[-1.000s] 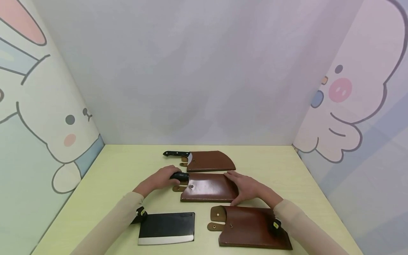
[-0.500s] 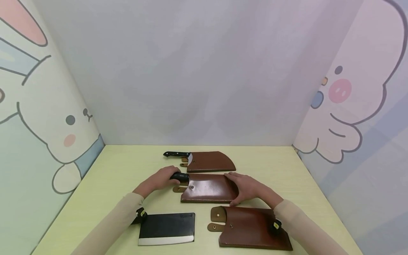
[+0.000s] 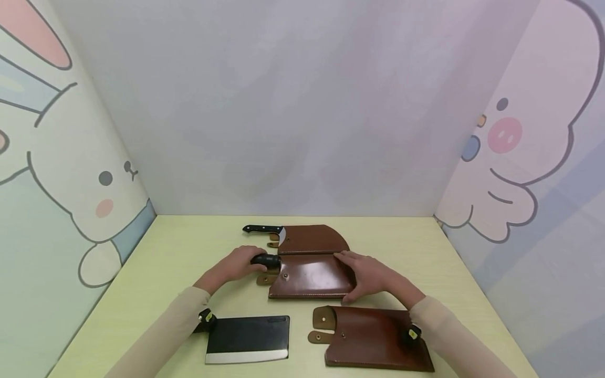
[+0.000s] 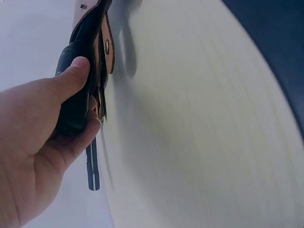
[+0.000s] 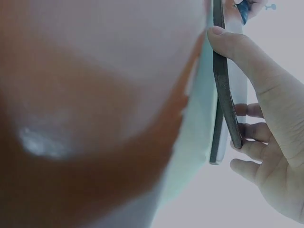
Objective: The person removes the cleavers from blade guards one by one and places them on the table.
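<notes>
My left hand (image 3: 242, 263) grips the black handle (image 3: 267, 261) of a cleaver, its thumb along the handle in the left wrist view. The blade is hidden inside a glossy brown leather sheath (image 3: 312, 278), whose strap hangs unfastened by the handle. At the sheath's right end, my right hand (image 3: 371, 275) holds it across its width, thumb on the near edge (image 5: 223, 85) and fingers on the far edge. Right behind lies a second knife with a riveted black handle (image 3: 262, 229), in a curved brown sheath (image 3: 314, 239).
A bare cleaver (image 3: 248, 336) lies front left, its handle hidden by the left wrist. Front right, under the right wrist camera (image 3: 413, 333), lies a larger brown sheath (image 3: 368, 336) with open straps. Walls close the pale table (image 3: 189, 236) at the back and sides.
Both hands have shifted the sheathed cleaver slightly away from me, so its far edge now meets the near edge of the curved sheath behind. The bare cleaver and larger sheath stay put.
</notes>
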Available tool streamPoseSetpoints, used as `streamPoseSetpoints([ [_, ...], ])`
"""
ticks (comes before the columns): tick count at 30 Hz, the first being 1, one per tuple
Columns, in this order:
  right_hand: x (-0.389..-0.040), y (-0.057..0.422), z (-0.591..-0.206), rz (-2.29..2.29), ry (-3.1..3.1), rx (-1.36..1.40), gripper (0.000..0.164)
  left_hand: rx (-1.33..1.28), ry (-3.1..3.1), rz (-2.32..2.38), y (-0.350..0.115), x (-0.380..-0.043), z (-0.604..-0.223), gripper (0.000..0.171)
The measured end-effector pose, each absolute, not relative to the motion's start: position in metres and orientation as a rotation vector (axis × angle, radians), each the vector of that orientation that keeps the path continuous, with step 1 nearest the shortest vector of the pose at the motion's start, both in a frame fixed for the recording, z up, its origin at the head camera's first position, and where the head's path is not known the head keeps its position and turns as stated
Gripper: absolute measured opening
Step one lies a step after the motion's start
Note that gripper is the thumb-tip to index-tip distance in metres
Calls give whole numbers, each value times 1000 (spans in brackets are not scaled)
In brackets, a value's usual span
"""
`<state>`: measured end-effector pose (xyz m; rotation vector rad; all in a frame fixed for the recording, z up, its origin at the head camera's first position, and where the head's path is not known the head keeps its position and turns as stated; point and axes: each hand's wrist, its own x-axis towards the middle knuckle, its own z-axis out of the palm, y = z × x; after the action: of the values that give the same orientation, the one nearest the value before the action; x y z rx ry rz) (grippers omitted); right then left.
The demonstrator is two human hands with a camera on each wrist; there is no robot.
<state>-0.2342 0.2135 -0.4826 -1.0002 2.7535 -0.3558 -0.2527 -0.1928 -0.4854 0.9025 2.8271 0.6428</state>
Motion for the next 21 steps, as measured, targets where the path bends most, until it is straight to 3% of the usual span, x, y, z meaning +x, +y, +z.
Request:
streamPoseSetpoints([
  [12, -228, 220, -465, -378, 2813, -1068, 122, 908, 2919, 624, -191, -243, -474, 37],
  [21, -219, 222, -455, -388, 2839, -1063, 120, 956, 2926, 662, -191, -238, -468, 28],
])
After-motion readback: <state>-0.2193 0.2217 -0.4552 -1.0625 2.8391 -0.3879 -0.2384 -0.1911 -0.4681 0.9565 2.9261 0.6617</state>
